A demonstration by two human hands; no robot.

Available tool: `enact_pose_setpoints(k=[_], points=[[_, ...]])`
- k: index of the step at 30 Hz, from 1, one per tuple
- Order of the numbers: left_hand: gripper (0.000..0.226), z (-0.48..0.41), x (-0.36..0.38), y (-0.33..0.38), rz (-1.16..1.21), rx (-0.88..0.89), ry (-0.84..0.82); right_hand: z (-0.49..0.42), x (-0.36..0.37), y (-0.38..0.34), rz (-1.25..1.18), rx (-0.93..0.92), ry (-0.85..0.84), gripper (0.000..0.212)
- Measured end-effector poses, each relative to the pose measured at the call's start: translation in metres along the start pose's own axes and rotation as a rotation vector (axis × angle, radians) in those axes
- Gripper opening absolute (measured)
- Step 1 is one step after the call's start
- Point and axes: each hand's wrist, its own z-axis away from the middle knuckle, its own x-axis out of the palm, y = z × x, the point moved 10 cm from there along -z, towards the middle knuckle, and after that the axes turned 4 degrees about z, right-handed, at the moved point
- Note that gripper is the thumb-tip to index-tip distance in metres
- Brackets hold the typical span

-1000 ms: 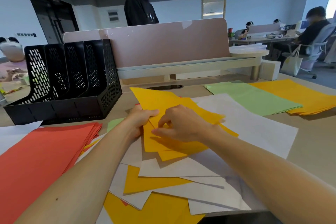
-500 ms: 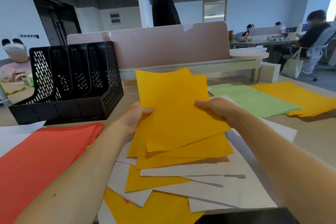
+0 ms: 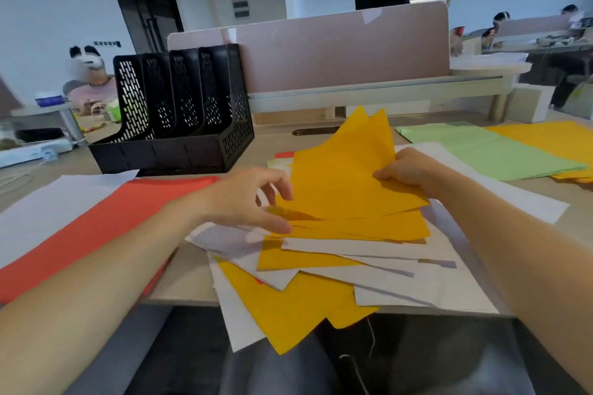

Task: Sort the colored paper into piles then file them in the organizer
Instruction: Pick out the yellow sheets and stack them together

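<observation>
Right hand (image 3: 409,170) pinches the yellow sheets (image 3: 337,183); left hand (image 3: 247,199) spread loose beside them; edges best squared before joining the yellow pile (image 3: 552,141).

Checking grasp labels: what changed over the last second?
Both hands gathered the yellow sheets off the mixed heap and lifted them; now the left hand has let go, fingers spread beside their left edge, and the right hand alone grips them. The red pile, green pile and black organizer stayed put.
</observation>
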Motion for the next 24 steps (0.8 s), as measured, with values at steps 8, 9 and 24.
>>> enact_pose_setpoints(k=[8, 9, 24], points=[[0.041, 0.05, 0.022, 0.03, -0.292, 0.178, -0.066, 0.0, 0.008, -0.012, 0.075, -0.051, -0.008, 0.045], [0.039, 0.05, 0.021, 0.03, -0.322, 0.189, -0.046, 0.001, 0.008, -0.013, 0.083, -0.058, -0.011, 0.043], [0.037, 0.048, -0.079, 0.034, 0.373, 0.328, 0.533, 0.001, 0.008, -0.012, 0.084, -0.066, -0.039, 0.024]])
